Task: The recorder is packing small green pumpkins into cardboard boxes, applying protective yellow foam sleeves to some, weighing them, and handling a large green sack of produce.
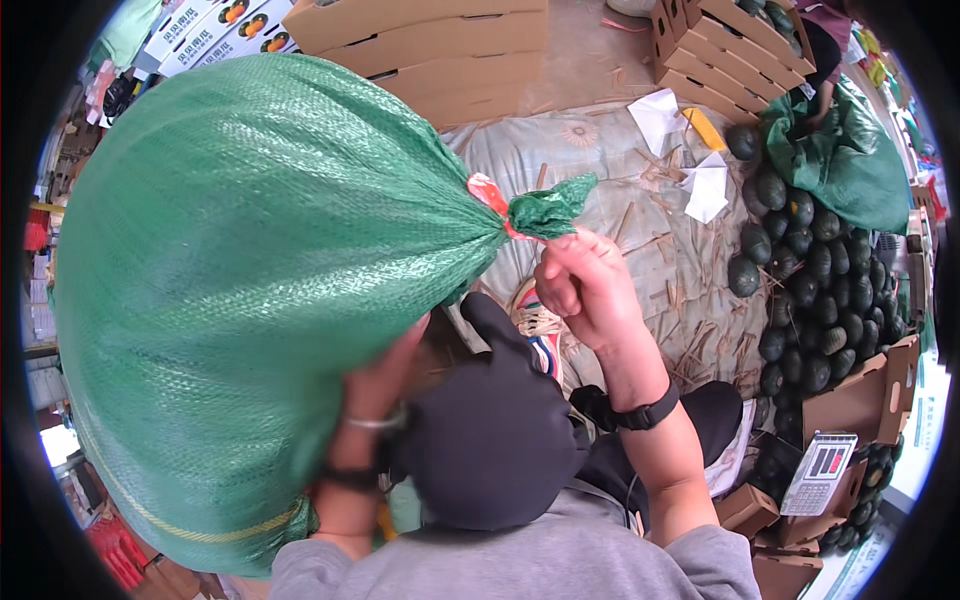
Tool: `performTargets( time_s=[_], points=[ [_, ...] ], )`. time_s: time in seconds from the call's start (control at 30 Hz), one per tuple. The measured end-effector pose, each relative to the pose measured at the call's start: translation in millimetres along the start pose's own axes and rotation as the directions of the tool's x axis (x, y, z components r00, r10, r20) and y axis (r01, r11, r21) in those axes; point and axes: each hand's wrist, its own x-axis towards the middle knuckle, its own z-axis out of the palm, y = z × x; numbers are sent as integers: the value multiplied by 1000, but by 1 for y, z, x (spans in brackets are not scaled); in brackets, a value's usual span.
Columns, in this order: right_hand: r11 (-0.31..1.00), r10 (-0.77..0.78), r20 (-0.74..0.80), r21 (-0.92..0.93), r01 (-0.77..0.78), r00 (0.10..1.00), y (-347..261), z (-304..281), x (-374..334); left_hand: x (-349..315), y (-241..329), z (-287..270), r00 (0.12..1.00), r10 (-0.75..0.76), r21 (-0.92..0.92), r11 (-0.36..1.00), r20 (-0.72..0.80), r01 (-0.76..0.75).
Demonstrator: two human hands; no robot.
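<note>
A large, bulging green woven sack (250, 250) fills the left side of the view. Its neck is gathered and bound with a red and white tie (488, 196), and a tuft of green cloth sticks out past it. At that bound neck, my right hand (590, 280) is closed, its thumb and curled fingers gripping the sack just below the tuft. My left hand (392, 365) lies against the sack's near side, smeared by motion, with its fingers partly hidden. What the sack contains is not visible.
Many dark green squashes (820, 280) are heaped at the right, beside another green sack (840, 160) and a person's arm. Stacked cardboard boxes (430, 50) stand at the far side. A scale (820, 475) sits near right. Straw and papers litter the floor cloth (640, 230).
</note>
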Motion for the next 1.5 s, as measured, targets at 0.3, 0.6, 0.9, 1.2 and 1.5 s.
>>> performTargets(
  time_s=[0.3, 0.6, 0.9, 1.2, 1.5],
  points=[
    [893, -71, -2, -445, 62, 997, 21, -15, 13, -24, 42, 15, 978, 133, -687, 726, 162, 15],
    [822, -162, 111, -535, 196, 981, 11, -13, 28, -50, 50, 29, 942, 79, -43, 997, 325, -68],
    [-136, -137, 860, -508, 850, 492, 3, 13, 20, 34, 56, 44, 995, 70, -605, 796, 66, -16],
    [353, -299, 505, -730, 585, 810, 12, -5, 12, 23, 40, 32, 980, 137, -576, 817, 143, -29],
    [332, -326, 500, -734, 593, 802, 21, -8, 24, 26, 37, 39, 986, 154, -523, 847, 69, -96]
  ],
)
